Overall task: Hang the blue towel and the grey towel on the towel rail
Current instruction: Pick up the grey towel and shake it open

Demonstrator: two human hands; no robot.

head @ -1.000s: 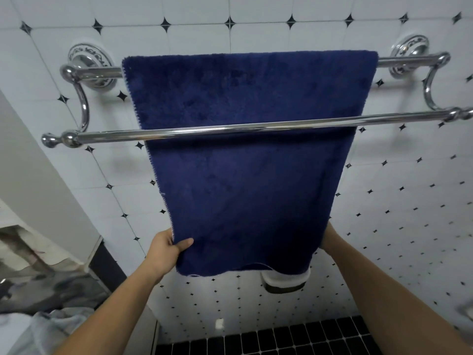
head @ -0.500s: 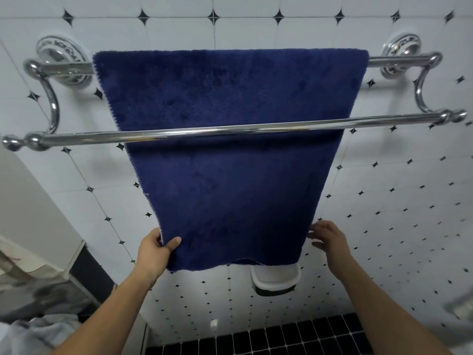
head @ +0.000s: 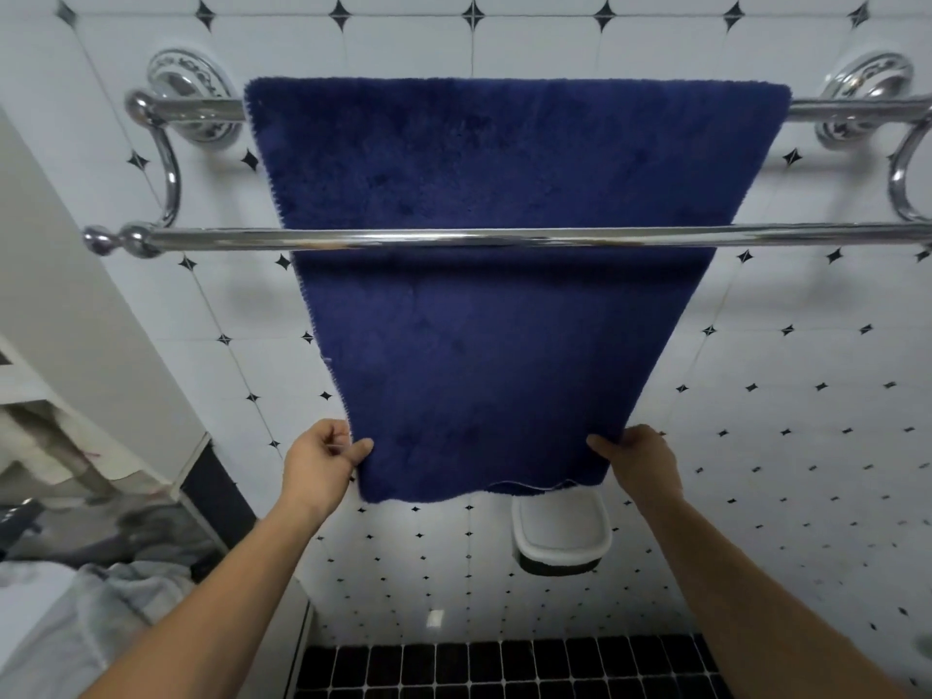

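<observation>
The blue towel (head: 504, 320) hangs flat over the back bar of the chrome double towel rail (head: 454, 239), passing behind the front bar. My left hand (head: 320, 461) pinches its lower left corner, thumb on the front. At the lower right corner my right hand (head: 638, 459) grips the towel's edge. A grey towel (head: 101, 612) lies crumpled at the bottom left, beside my left forearm.
The rail is fixed to a white tiled wall with black diamond accents. A white soap dish (head: 560, 534) juts from the wall just below the towel. Black floor tiles (head: 504, 668) lie at the bottom. A marbled counter (head: 91, 527) lies at left.
My right hand has closed on the towel's lower right corner, where it was only touching the edge before. The left hand keeps its pinch. The view has shifted slightly.
</observation>
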